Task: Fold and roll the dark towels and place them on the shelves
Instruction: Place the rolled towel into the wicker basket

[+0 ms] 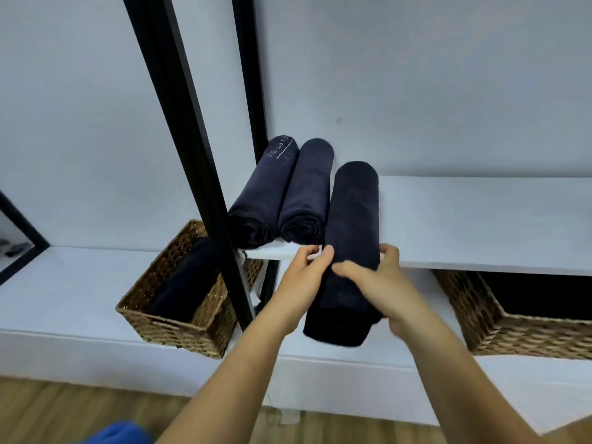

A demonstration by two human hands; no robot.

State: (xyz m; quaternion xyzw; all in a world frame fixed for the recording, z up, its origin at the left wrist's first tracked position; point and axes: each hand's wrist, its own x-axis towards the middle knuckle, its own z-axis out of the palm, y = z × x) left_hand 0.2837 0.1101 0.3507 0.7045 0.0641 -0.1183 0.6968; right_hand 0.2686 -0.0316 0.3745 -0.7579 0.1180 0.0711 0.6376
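My right hand is wrapped round the rolled dark towel, thumb laid across the top and fingers curled round its right side. My left hand is mostly open, with its fingertips against the roll's left side and the thumb clear of the cloth. The roll lies lengthwise across the front edge of the white shelf board. Its far end rests on the board and its near end hangs off the front towards me. Two more rolled dark towels lie on the board at its left end, side by side with their spiral ends facing the front edge. The lettered towel, with pale stitched writing near its far end, is against the black frame post. The plain towel lies between it and the roll I am holding, which sits just beside it and seems to touch it. Below the board on the left, past the post, a wicker basket holds dark cloth. A second wicker basket sits under the board's right part. Both stand on a white ledge lower than the board, with a wooden floor below that.
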